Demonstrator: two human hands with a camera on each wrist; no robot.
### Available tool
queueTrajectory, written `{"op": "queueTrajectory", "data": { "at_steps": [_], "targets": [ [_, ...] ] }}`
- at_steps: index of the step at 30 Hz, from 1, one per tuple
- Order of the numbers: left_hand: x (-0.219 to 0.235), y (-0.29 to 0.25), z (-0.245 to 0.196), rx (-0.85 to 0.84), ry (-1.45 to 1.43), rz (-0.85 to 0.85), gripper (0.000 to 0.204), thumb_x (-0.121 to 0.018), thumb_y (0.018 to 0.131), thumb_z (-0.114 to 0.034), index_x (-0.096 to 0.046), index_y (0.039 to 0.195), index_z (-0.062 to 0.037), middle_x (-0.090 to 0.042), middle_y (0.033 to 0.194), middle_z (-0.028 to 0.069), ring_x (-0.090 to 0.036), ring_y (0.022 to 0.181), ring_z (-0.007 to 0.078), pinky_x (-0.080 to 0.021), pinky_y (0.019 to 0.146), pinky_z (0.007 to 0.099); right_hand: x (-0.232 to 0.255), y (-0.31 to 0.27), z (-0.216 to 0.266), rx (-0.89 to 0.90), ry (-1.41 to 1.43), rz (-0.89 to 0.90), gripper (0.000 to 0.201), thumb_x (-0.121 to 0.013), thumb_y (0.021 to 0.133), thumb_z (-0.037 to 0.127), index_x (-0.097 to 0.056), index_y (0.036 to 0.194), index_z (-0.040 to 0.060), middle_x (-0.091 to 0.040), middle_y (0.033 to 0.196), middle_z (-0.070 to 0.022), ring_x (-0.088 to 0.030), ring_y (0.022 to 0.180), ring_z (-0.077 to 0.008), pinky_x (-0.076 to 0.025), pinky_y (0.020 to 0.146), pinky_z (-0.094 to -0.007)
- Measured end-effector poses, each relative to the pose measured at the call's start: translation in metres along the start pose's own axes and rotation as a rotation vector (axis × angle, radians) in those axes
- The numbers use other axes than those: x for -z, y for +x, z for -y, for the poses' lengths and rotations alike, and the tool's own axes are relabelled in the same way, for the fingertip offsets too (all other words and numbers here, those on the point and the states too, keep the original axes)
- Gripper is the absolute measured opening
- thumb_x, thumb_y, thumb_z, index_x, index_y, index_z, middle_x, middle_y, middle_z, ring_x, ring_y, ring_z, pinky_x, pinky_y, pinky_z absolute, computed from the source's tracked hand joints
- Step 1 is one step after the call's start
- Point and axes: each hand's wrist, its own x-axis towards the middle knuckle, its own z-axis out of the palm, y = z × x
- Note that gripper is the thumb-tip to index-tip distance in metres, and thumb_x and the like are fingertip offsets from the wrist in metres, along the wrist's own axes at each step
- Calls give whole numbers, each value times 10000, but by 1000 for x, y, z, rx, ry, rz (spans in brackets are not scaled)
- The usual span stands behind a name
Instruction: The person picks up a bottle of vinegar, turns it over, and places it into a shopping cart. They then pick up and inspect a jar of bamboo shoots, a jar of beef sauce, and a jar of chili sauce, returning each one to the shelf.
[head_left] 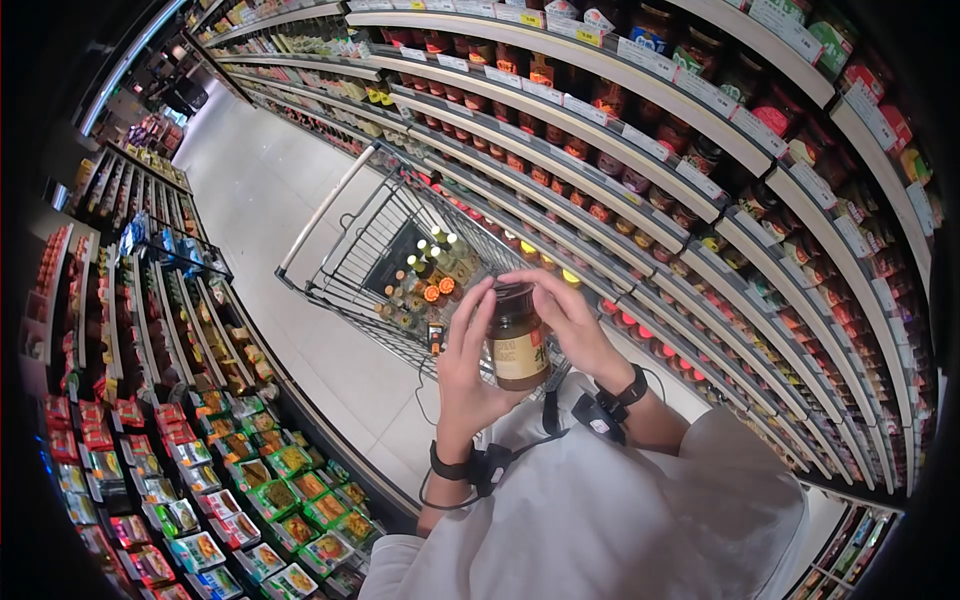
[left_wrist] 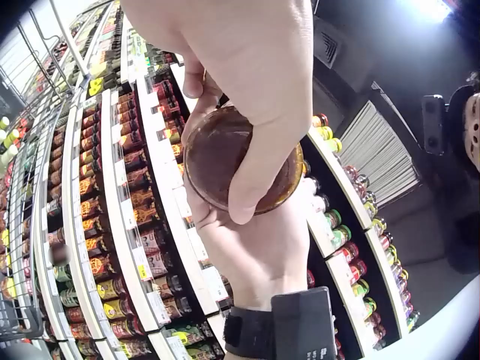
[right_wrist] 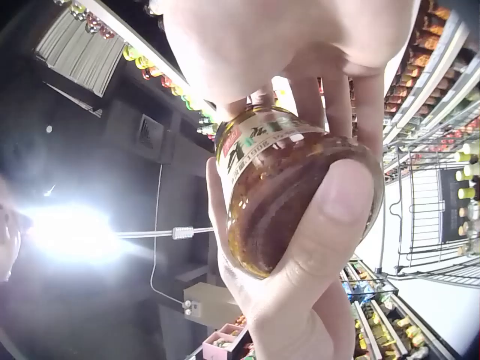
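A glass jar of brown sauce [head_left: 519, 355] with a dark lid and a cream label is held up in front of the body. My left hand [head_left: 466, 365] grips it from the side; in the right wrist view, the left thumb [right_wrist: 345, 199] presses across the jar's base. From the other side my right hand [head_left: 578, 325] curls its fingers over the lid and upper part. The left wrist view shows the jar's round base [left_wrist: 217, 154] facing that camera, with the right hand [left_wrist: 259, 251] behind it. The lid is largely hidden by fingers.
A metal shopping cart [head_left: 345, 255] stands just ahead, with several bottles [head_left: 440, 265] inside. Shelves of jars [head_left: 600, 100] run along the right. Packaged goods [head_left: 270, 495] fill a low display at the left. A tiled aisle floor [head_left: 250, 150] stretches ahead.
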Motion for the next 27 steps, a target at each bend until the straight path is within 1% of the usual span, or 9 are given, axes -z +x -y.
{"op": "queueTrajectory", "data": {
  "at_steps": [1, 4, 7, 8, 14, 17, 27],
  "targets": [
    [-1, 1, 0, -1, -4, -11, 1161, -967, 549, -179, -364, 1535, -72, -456, 1500, 199, -557, 1282, 319, -542, 903, 362, -1, -1, -3, 0, 26, -9, 484, -376, 1099, 429, -560, 1342, 53, -649, 1195, -69, -607, 1105, -111, -505, 912, -260],
    [-2, -4, 3, 76, -126, -14, 1189, -967, 547, -209, -338, 1546, -67, -444, 1515, 202, -528, 1314, 320, -501, 986, 386, -4, -5, -5, -58, 173, -55, 503, -310, 1109, 439, -559, 1313, 52, -637, 1193, -77, -603, 1120, -133, -477, 986, -293],
    [0, -3, 8, 29, -129, -14, 1115, -938, 573, -213, -374, 1524, -76, -467, 1512, 175, -500, 1344, 347, -463, 1034, 402, -9, -5, -7, -22, 311, -72, 501, -254, 1120, 413, -548, 1294, 46, -622, 1209, -80, -596, 1140, -147, -442, 1037, -306],
    [-1, -7, 8, 124, -208, 6, 1084, -943, 573, -217, -402, 1500, -69, -490, 1487, 181, -505, 1332, 354, -432, 1060, 427, -11, -5, -6, -15, 303, -76, 498, -248, 1122, 404, -545, 1291, 42, -619, 1217, -81, -592, 1148, -147, -439, 1041, -306],
    [-3, -6, 9, 66, -167, -32, 1048, -948, 568, -218, -434, 1469, -68, -512, 1460, 182, -513, 1320, 363, -426, 1068, 441, -12, -5, -2, -17, 284, -68, 483, -236, 1126, 379, -531, 1289, 33, -614, 1230, -89, -585, 1174, -153, -434, 1055, -313],
    [-2, -8, 9, 100, -178, -29, 1043, -948, 573, -222, -436, 1469, -70, -510, 1463, 182, -514, 1322, 363, -427, 1069, 442, -11, -3, -3, -24, 305, -47, 480, -237, 1126, 376, -526, 1292, 31, -613, 1232, -90, -581, 1186, -156, -432, 1060, -315],
    [-1, -6, 12, 96, -190, -26, 1037, -951, 580, -226, -437, 1466, -64, -520, 1451, 190, -522, 1318, 365, -428, 1078, 445, -9, -1, -7, -29, 311, -37, 481, -237, 1127, 372, -529, 1286, 25, -604, 1242, -90, -569, 1197, -153, -422, 1069, -313]
  ]
}}
